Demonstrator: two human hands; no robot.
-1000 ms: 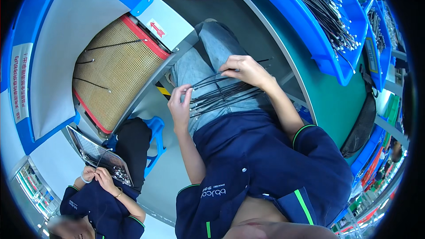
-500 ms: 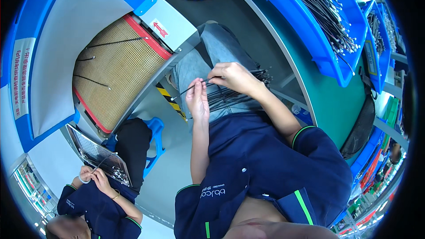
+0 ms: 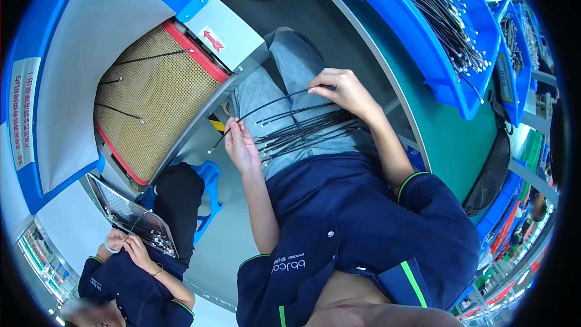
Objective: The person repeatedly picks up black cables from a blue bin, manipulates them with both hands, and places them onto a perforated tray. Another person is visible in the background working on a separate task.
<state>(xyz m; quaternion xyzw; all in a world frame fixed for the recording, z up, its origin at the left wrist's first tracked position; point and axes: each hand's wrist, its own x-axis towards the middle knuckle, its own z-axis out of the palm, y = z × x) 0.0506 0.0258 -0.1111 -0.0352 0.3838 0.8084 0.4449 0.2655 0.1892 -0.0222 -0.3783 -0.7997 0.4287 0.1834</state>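
A thin black cable (image 3: 270,103) stretches between my two hands above my lap. My left hand (image 3: 242,146) pinches it near its left end, where a small pale tip sticks out past the fingers. At the other side, my right hand (image 3: 345,89) grips the cable between thumb and fingers; whatever part of it lies inside that hand is hidden. Across my jeans, just below, lies a loose bundle of similar black cables (image 3: 308,133) with light-coloured ends.
To the left, a mesh conveyor belt (image 3: 160,75) with red edges carries several black cables beside a white and blue machine housing (image 3: 227,30). Blue bins (image 3: 445,88) of cables stand on the green table (image 3: 445,139) at right. A co-worker (image 3: 139,272) sits lower left, handling a cable over a tray (image 3: 130,206).
My hands have spread apart, the left moving left and down, the right moving right and up. More of the held cable now shows between them, and the bundle on my lap is less covered.
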